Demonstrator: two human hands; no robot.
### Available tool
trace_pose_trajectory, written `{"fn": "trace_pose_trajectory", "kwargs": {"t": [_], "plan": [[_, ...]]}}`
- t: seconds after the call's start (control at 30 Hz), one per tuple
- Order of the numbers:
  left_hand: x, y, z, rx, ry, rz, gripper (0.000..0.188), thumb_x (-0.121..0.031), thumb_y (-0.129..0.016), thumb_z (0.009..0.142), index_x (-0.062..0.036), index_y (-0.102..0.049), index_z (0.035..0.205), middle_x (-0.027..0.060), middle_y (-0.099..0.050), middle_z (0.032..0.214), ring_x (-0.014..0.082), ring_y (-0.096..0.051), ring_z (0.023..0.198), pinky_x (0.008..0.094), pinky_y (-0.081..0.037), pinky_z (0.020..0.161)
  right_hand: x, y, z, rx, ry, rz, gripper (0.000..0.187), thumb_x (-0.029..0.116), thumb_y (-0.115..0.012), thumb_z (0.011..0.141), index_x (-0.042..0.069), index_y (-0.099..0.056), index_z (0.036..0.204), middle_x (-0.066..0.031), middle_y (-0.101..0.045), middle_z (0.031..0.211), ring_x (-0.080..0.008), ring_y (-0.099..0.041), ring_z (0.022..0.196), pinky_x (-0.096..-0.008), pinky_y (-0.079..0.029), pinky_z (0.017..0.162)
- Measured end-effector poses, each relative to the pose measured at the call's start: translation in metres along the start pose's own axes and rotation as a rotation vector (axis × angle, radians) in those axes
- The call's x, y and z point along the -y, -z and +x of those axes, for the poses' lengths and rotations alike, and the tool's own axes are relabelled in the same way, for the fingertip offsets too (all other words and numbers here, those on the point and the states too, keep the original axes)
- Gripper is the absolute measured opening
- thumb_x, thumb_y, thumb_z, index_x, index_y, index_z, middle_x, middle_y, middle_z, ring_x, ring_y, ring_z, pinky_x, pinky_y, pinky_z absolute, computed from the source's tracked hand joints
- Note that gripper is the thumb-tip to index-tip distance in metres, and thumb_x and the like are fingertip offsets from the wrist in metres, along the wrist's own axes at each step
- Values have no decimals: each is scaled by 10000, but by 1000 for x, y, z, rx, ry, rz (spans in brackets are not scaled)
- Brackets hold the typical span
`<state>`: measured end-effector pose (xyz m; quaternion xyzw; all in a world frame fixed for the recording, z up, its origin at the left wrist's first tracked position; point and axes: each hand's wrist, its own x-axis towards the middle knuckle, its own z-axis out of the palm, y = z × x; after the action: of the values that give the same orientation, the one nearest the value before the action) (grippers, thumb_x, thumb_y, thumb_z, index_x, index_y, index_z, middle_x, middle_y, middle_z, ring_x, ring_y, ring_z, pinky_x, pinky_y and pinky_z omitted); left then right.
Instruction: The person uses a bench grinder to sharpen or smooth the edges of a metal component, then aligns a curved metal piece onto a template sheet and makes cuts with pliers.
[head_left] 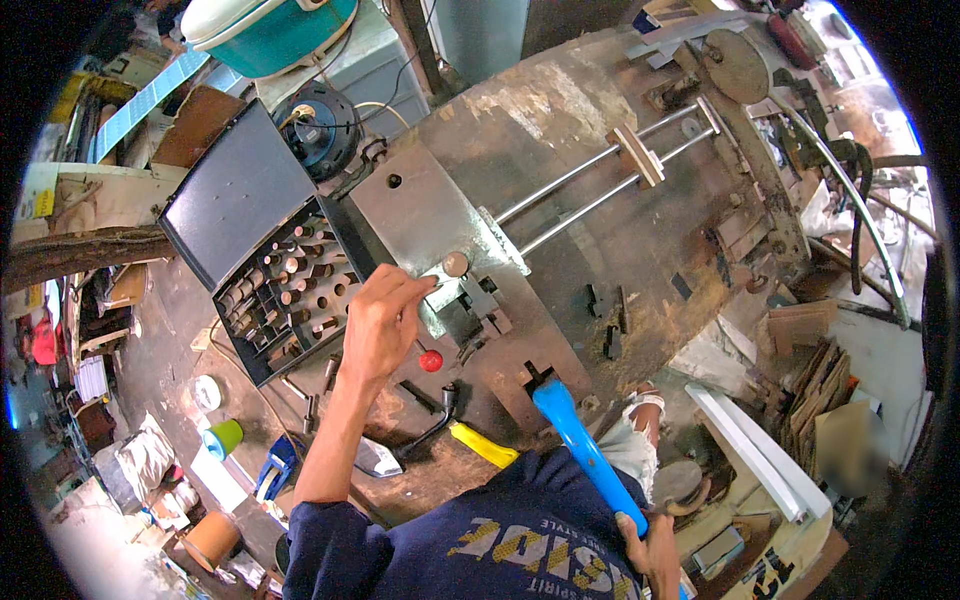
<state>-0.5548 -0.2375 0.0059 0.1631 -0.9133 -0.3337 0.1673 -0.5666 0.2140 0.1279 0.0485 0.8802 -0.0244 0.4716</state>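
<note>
My left hand (380, 322) reaches over a steel plate (395, 215), its thumb and fingers pinched together. Whatever they hold is too small or hidden to name. Right by the fingertips are a round knob (456, 264) and a small metal block mechanism (478, 300) on the plate. A red ball knob (430, 360) sits just below that hand. Down at the lower right, my right hand (652, 552) is wrapped round the end of a long blue lever (580, 440). The lever's upper end meets the plate at a dark fitting (538, 378).
Left of the plate lies an open black case (240, 190) with several metal cylinders (290, 265). Two steel rods (570, 185) carrying a crossbar (637, 155) run toward the upper right. A yellow-handled tool (485, 445) and a bent black wrench (440, 415) lie near my body.
</note>
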Motion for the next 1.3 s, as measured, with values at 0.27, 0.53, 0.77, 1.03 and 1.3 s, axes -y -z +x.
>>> {"fn": "trace_pose_trajectory", "kwargs": {"t": [0.27,0.53,0.77,1.03,1.3], "plan": [[36,18,17,135,-107,-52,320,138,-641,692,2,-750,960,154,-674,846,313,-650,838,378,-533,753,8,3,2,45,-8,-3,831,682,-651,841,-139,-620,968,-351,-597,950,-496,-599,922,-530,-485,832],[-14,54,53,199,-159,-475,155,55,-597,835,-18,-710,914,93,-704,915,184,-672,835,319,-555,769,-7,-11,4,-116,226,156,937,860,-496,803,-58,-659,710,-264,-659,709,-402,-675,689,-484,-539,643],[-231,30,8,518,-939,-441,118,-56,-671,829,42,-702,886,170,-700,806,277,-681,740,446,-569,750,-20,-4,-22,-926,944,763,630,546,-806,756,-44,-708,954,-169,-716,962,-332,-675,1001,-404,-544,827],[-380,-61,-99,1237,-984,-588,150,-105,-712,808,-51,-734,946,152,-728,843,288,-682,861,403,-556,801,-165,-71,-151,-605,1166,1311,202,178,-815,836,12,-760,936,-105,-752,886,-184,-706,774,-306,-523,688],[-482,-130,-238,1642,-1296,-550,186,-165,-727,758,-24,-736,878,153,-725,855,276,-689,875,387,-555,816,-261,-226,-238,-959,909,1670,184,125,-792,865,12,-761,1007,-90,-750,935,-169,-699,847,-290,-515,742]]}}
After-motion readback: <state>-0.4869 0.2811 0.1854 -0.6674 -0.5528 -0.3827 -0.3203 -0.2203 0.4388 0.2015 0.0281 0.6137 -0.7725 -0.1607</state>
